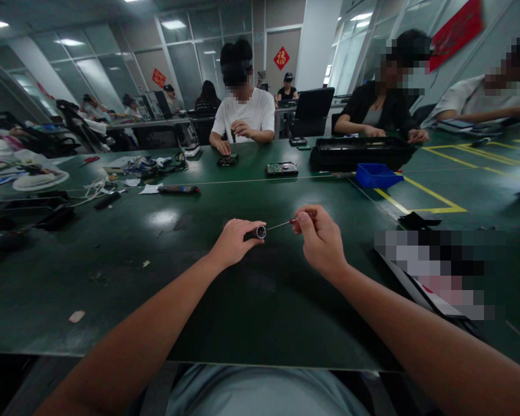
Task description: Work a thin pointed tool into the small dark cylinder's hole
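Note:
Above the green table, my left hand is closed around a short black cylinder, which could be a small flashlight. Its round, silver-rimmed end faces right and toward me, between thumb and fingers. My right hand is closed on the dark red handle of a thin screwdriver. The metal shaft points left, its tip at the rim of the cylinder. Whether the tip touches or is just beside it, I cannot tell. My right fingers hide part of the handle.
On the green table lie a dark tool, a circuit board device, a blue bin and a long black case. A partly blurred packet lies right of my forearm. Co-workers sit across the table.

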The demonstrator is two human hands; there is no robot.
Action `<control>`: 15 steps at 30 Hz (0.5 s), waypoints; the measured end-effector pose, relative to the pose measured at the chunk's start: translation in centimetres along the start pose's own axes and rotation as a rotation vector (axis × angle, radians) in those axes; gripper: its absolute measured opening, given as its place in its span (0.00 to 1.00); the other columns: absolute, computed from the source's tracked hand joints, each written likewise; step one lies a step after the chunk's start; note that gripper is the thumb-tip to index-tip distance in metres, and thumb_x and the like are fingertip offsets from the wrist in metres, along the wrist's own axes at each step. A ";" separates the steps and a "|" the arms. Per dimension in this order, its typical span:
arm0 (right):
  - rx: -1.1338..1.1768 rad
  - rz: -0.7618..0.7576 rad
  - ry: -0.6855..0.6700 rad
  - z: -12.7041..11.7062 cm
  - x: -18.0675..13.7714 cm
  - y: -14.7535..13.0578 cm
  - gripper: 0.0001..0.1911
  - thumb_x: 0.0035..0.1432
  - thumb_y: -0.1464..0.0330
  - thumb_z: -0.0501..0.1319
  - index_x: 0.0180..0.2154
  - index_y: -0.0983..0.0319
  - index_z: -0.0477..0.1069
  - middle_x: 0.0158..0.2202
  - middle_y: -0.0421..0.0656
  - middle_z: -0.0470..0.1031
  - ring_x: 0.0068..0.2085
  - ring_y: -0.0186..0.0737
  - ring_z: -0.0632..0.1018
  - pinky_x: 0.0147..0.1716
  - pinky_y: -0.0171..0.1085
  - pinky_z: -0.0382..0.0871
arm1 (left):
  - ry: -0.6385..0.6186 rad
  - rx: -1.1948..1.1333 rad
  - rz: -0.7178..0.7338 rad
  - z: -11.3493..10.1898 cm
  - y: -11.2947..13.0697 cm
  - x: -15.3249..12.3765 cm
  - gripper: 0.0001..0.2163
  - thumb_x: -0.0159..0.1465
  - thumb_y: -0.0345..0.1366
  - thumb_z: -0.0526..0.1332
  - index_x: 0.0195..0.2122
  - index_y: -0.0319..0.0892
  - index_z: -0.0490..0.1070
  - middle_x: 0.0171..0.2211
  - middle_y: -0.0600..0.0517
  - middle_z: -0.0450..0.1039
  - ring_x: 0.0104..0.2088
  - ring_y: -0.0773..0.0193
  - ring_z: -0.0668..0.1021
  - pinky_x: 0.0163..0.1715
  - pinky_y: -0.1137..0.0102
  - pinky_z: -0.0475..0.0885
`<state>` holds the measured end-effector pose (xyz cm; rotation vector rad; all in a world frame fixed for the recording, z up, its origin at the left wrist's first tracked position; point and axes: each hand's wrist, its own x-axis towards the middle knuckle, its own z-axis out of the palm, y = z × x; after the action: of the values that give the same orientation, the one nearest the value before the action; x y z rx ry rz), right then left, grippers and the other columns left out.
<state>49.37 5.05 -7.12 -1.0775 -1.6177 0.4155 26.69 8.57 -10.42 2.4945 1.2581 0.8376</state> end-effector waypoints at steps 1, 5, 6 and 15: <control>0.008 -0.012 0.002 0.0 0.0 0.0 0.09 0.69 0.63 0.52 0.40 0.59 0.68 0.29 0.40 0.76 0.31 0.38 0.77 0.33 0.39 0.69 | -0.002 0.000 -0.002 0.0 0.0 0.0 0.19 0.65 0.41 0.66 0.57 0.50 0.71 0.51 0.51 0.77 0.51 0.56 0.76 0.55 0.55 0.64; 0.007 -0.034 -0.084 0.1 -0.2 0.1 0.09 0.69 0.63 0.52 0.42 0.59 0.68 0.30 0.41 0.77 0.33 0.40 0.79 0.35 0.40 0.69 | -0.022 0.019 -0.019 0.0 0.0 0.1 0.19 0.65 0.41 0.66 0.56 0.51 0.72 0.49 0.51 0.78 0.50 0.56 0.76 0.55 0.55 0.64; -0.008 -0.033 -0.097 0.2 -0.1 0.2 0.09 0.69 0.63 0.52 0.41 0.59 0.67 0.30 0.41 0.77 0.33 0.40 0.79 0.35 0.40 0.69 | -0.029 0.028 -0.025 0.0 0.0 0.1 0.19 0.64 0.41 0.66 0.56 0.51 0.72 0.49 0.51 0.78 0.49 0.56 0.76 0.55 0.55 0.64; -0.130 -0.013 -0.093 0.2 0.2 0.2 0.09 0.68 0.63 0.52 0.38 0.59 0.67 0.28 0.41 0.76 0.31 0.40 0.78 0.33 0.39 0.66 | -0.072 0.070 -0.076 -0.1 0.3 0.1 0.19 0.64 0.41 0.67 0.56 0.50 0.73 0.48 0.51 0.78 0.49 0.54 0.76 0.53 0.55 0.64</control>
<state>49.30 5.40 -7.25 -1.1581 -1.7530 0.3608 26.88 8.45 -10.17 2.4885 1.3711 0.6914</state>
